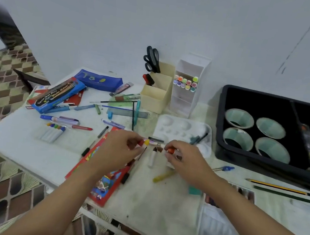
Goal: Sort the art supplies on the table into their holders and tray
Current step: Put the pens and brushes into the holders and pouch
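Note:
My left hand (121,148) pinches a marker with a red cap and another with a yellow cap (146,142) over the middle of the table. My right hand (182,159) pinches an orange-capped marker (171,150) just to the right. Between the hands lie a brown-capped white marker (152,157) and a yellow marker (163,176). At the back stand a white marker holder (186,94) with coloured marker ends and a cream pen holder (158,92) with scissors (152,59). A black tray (229,153) with cups sits at the right.
A white paint palette (179,130) lies behind my hands. Loose pens, a ruler (129,113), a blue brush pack (58,94), a blue pouch (99,80) and a marker set (54,132) crowd the left. A red book (104,185) lies under my left wrist. Pencils (281,187) lie at the right.

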Tool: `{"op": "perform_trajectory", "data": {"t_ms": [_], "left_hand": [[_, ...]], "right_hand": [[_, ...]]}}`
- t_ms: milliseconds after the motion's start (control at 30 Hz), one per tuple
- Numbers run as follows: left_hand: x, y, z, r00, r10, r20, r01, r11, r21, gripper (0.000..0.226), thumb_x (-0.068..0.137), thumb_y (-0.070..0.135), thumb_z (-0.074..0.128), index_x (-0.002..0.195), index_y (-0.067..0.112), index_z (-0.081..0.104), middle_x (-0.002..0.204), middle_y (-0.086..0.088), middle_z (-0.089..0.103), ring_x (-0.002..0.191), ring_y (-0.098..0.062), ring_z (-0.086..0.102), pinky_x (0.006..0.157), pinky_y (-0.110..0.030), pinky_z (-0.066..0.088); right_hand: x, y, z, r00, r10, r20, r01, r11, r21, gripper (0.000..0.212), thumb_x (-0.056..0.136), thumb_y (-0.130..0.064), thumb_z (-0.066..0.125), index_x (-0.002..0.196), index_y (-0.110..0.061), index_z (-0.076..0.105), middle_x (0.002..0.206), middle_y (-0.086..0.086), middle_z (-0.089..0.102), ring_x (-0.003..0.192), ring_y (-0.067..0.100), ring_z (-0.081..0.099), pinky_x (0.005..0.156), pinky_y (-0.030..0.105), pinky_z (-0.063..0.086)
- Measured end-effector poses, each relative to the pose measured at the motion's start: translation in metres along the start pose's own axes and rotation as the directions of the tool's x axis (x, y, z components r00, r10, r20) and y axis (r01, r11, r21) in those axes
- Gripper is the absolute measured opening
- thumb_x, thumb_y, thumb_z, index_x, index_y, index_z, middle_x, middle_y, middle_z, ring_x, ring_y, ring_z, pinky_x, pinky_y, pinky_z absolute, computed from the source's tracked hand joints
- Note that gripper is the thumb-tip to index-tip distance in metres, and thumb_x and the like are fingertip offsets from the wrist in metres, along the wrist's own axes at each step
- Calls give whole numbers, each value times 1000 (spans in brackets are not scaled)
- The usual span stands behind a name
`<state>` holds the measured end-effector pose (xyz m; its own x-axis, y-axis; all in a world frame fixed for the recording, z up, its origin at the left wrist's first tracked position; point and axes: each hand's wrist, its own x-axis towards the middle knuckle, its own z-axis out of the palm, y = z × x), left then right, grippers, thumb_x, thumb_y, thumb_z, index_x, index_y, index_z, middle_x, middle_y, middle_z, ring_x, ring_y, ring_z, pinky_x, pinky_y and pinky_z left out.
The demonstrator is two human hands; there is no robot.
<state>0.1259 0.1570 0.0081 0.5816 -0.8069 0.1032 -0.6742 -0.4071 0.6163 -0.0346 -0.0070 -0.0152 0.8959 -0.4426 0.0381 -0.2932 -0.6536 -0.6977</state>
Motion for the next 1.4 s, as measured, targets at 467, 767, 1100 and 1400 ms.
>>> {"op": "perform_trajectory", "data": {"t_ms": [467, 767, 1100, 1400], "left_hand": [[31, -200, -145, 939, -261, 224, 271, 963, -11, 14, 83, 30, 81, 95, 26, 77, 81, 8, 74, 79, -8, 68, 75, -29, 55], [33, -242, -162, 913, -255, 318, 276, 961, -20, 15, 74, 30, 88, 81, 24, 76, 67, 9, 71, 60, 1, 63, 54, -10, 43], [28, -255, -159, 957, -149, 250, 180, 978, -104, 22, 75, 29, 87, 92, 34, 75, 77, 5, 69, 60, -1, 57, 54, -10, 44], [25, -250, -149, 983, -22, 185, 18, 999, 27, 25, 80, 38, 81, 103, 28, 78, 84, 8, 57, 69, -6, 54, 57, -12, 35]], "right_hand": [[123, -133, 161, 984, 176, 39, -180, 945, 273, 11, 96, -26, 66, 103, -19, 70, 103, -5, 70, 97, 3, 66, 96, 20, 52], [145, -179, 213, 971, 227, -79, -209, 959, 190, 8, 88, -22, 71, 84, -16, 68, 73, -6, 65, 60, -1, 54, 62, 21, 46], [152, -193, 231, 941, 312, -133, -310, 950, 38, 10, 86, -35, 69, 85, -26, 65, 76, -8, 67, 55, 5, 50, 53, 27, 39], [154, -196, 237, 930, 298, -217, -301, 953, 19, 10, 84, -37, 73, 82, -28, 68, 75, -12, 65, 67, 8, 57, 58, 25, 36]]}}
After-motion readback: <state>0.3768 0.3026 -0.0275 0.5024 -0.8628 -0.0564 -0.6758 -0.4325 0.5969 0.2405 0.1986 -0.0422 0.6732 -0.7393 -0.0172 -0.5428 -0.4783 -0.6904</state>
